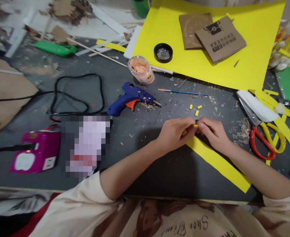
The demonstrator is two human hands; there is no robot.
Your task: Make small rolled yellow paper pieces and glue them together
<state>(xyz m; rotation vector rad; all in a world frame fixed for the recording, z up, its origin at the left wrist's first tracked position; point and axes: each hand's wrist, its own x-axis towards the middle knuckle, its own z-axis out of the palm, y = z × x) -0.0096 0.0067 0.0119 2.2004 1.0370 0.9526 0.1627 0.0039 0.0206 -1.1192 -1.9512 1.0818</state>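
My left hand (177,132) and my right hand (212,133) meet fingertip to fingertip over the dark table. Between them they pinch a small yellow paper piece (196,125), mostly covered by the fingers. Under the hands a long yellow paper strip (220,161) slants down to the right. Just beyond the fingertips lie three small yellow rolls, one of them a yellow paper roll (196,113) nearest to me. A thin blue paintbrush (184,92) rests farther back.
A blue glue gun (132,98) lies left, its black cord (101,85) looped. Red-and-yellow scissors (254,121) are at right. Behind stand an open jar (142,70), a black lid (163,52) and cardboard squares (221,39) on yellow sheet (253,65). A purple power box (36,151) sits left.
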